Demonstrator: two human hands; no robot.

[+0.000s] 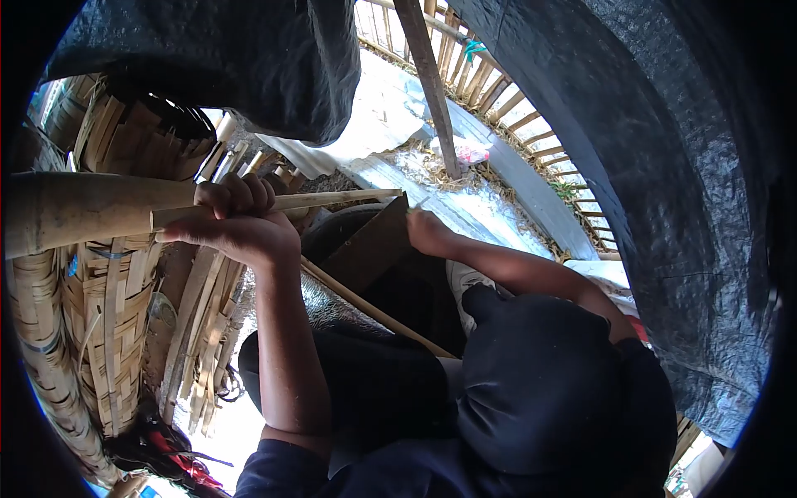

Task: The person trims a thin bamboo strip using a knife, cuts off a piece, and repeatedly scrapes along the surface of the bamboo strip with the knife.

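My left hand (237, 217) is wrapped round a split bamboo strip (332, 198), thumb stretched along its near end. The strip runs to the right, narrowing toward my right hand (432, 233). That hand is closed in a fist close to the strip's far end, and I cannot tell what is in it. Beside the fist a flat brown board-like piece (369, 245) slants down to the left, its upper corner at the strip's tip. Just behind my left hand, a thick bamboo pole (91, 207) enters from the left edge.
Woven bamboo baskets (112, 332) and upright bamboo strips (203, 349) stand at left. Dark plastic sheeting (639, 166) hangs at right and above. A wooden post (430, 91) rises ahead, before a bamboo fence (515, 108). A black cap (540, 382) fills the lower right.
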